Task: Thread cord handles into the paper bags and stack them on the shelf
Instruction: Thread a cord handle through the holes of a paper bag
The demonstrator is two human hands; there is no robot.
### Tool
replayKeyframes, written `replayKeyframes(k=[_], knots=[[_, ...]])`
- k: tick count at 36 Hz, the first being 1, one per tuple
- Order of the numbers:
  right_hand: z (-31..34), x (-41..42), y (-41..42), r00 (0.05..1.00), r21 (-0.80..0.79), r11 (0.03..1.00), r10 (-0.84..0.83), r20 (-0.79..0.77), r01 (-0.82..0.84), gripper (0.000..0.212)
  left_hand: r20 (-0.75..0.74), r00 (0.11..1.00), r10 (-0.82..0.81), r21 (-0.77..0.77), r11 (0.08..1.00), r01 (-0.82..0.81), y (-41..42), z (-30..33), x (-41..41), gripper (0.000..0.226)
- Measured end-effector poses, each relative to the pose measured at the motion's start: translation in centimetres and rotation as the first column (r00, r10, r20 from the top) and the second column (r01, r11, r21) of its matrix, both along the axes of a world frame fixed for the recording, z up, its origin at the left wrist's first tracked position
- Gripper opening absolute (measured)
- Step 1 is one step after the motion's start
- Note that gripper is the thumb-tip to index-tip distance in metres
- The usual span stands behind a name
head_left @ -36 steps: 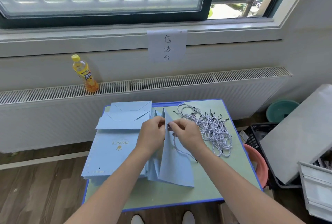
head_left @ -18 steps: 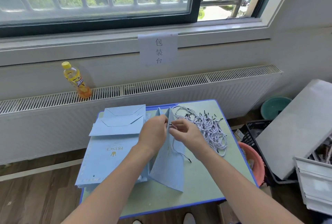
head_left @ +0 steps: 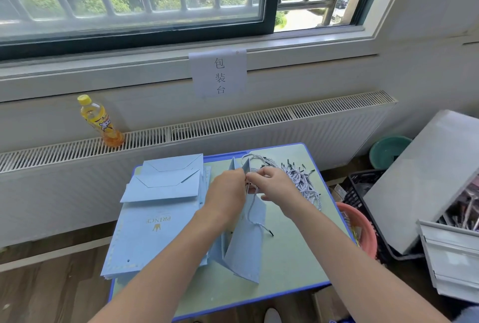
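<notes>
A light blue paper bag [head_left: 246, 247] stands half folded on the small green table [head_left: 293, 265]. My left hand [head_left: 228, 193] grips the bag's top edge. My right hand [head_left: 272, 185] pinches a white and black cord [head_left: 250, 216] at that edge; the cord hangs down the bag's side and ends in a black tip on the table. One cord loop [head_left: 252, 158] rises above the bag's top. A heap of loose cords [head_left: 300, 180] lies behind my right hand. A stack of flat blue bags [head_left: 153, 229] lies at the left.
An orange drink bottle [head_left: 101, 121] stands on the radiator cover [head_left: 233, 125] under the window. A pink basin [head_left: 360, 229], a black crate [head_left: 363, 193], a green basin [head_left: 386, 151] and grey panels [head_left: 427, 180] crowd the floor to the right.
The cord has been drawn further through the bag's top, so the hanging end is shorter and a loop now stands above the edge. My hands stay together at the top edge.
</notes>
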State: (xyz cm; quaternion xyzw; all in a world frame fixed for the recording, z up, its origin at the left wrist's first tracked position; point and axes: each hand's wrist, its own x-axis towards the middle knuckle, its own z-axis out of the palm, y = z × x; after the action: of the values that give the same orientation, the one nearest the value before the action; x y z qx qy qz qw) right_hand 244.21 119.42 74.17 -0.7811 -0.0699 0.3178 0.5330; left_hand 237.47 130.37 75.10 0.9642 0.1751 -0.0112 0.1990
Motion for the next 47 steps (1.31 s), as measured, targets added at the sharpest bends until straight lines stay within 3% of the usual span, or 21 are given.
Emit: replayKeyframes(k=[8,18,24,28,32,40,47], knots=[[0.1,0.9,-1.0,1.000,0.003,1.000,0.005,-0.017,-0.005,0.007,-0.080,0.997,0.018,0.096,0.995,-0.010,0.4,0.8,-0.7,0.016],[-0.5,1.3,-1.6,1.000,-0.018,1.000,-0.011,0.025,0.012,0.013,-0.201,0.977,-0.071,0.223,0.968,0.116,0.6,-0.2,-1.9,0.027],[-0.2,1.2,-0.7,0.997,-0.029,0.999,-0.024,0.079,0.026,0.012,-0.042,0.996,-0.084,0.077,0.993,0.087,0.5,-0.8,-2.3,0.017],[-0.5,1.3,-0.2,0.995,-0.019,0.999,-0.038,0.093,0.040,0.010,-0.124,0.987,-0.103,-0.035,0.994,0.099,0.0,-0.1,-2.9,0.044],[-0.7,1.3,0.1,0.998,0.009,1.000,0.004,0.056,-0.005,0.011,-0.141,0.980,-0.138,0.031,0.989,0.144,0.4,-0.2,-3.3,0.027],[-3.1,0.4,-0.7,0.977,-0.057,0.980,0.195,0.082,-0.191,0.010,-0.008,0.993,0.119,-0.191,0.975,-0.118,2.2,-1.8,-3.6,0.037],[-5.0,0.3,-2.5,0.987,-0.088,0.985,0.152,0.059,-0.146,0.011,-0.012,0.955,0.295,-0.437,0.858,-0.271,3.6,-3.1,-3.8,0.018]])
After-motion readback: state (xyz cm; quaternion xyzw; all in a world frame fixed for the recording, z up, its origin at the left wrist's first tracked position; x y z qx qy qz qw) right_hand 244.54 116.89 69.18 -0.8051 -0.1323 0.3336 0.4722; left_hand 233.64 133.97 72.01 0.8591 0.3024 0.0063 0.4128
